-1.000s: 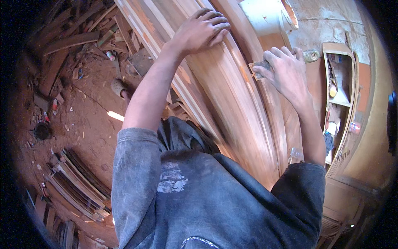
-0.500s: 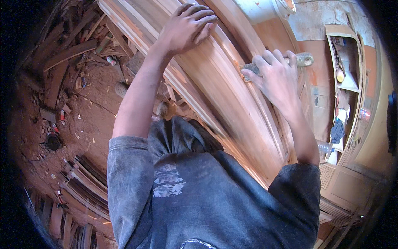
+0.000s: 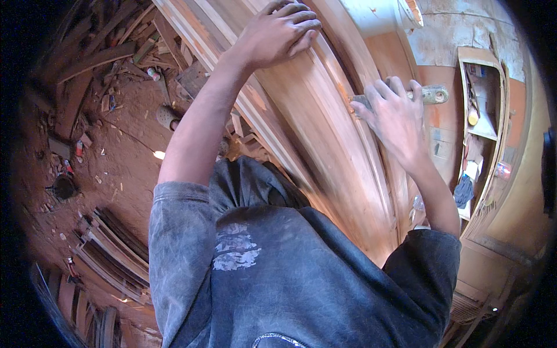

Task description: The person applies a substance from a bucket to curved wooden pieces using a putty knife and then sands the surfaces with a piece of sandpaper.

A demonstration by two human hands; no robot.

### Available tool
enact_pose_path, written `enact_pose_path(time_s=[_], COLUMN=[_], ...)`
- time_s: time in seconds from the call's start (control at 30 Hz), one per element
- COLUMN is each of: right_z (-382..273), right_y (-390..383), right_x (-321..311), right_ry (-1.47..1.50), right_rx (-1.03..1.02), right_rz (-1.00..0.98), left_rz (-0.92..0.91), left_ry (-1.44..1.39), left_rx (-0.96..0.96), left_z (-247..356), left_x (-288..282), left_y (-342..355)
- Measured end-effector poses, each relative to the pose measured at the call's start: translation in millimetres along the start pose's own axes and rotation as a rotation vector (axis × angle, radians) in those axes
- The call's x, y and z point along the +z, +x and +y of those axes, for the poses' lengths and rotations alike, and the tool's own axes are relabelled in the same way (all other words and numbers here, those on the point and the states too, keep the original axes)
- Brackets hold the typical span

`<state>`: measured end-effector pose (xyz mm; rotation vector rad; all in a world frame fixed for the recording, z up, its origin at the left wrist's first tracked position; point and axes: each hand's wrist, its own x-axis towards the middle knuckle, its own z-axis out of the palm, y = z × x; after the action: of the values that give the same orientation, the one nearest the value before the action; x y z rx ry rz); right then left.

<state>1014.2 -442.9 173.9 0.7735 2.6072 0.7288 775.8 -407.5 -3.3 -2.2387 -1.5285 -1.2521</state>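
A long panelled wooden piece (image 3: 316, 133), pale brown with raised mouldings, runs diagonally in front of me. My right hand (image 3: 397, 110) is closed around a putty knife (image 3: 434, 94). Its worn handle sticks out to the right, and its blade, mostly hidden by my fingers, is against a moulding. Orange filler (image 3: 343, 95) marks the wood beside the blade. Farther up and to the left, my left hand (image 3: 284, 35) is over the panel with its fingers bent and close together. Whatever lies under those fingers is hidden from view.
A white bucket (image 3: 380, 16) stands beyond the panel at the top right. An open wooden cabinet frame (image 3: 503, 116) with small items inside is at the far right. Scrap wood (image 3: 96, 61) is heaped on the reddish dirt floor at left, and curved wooden strips (image 3: 113, 249) lie lower down.
Both hands have shifted a little to the right, the right one carrying the putty knife along the moulding. The view has also moved slightly. Each hand keeps its closed shape.
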Motion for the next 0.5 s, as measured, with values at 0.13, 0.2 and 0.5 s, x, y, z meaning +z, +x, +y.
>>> enact_pose_path(time_s=[0.13, 0.2, 0.5], right_z=[11, 20, 62], right_y=[-3, -1, 9], right_x=[9, 14, 13], right_ry=[0.077, 0.134, 0.522], right_rx=[-0.029, -0.045, -0.036], right_rz=[-0.013, -0.046, -0.302], left_rz=[-0.016, -0.014, 0.082], left_ry=[0.048, 0.031, 0.023], left_rx=[-0.011, -0.025, -0.049], left_z=[-2, 1, 5], left_x=[6, 4, 9], left_y=[-3, -2, -1])
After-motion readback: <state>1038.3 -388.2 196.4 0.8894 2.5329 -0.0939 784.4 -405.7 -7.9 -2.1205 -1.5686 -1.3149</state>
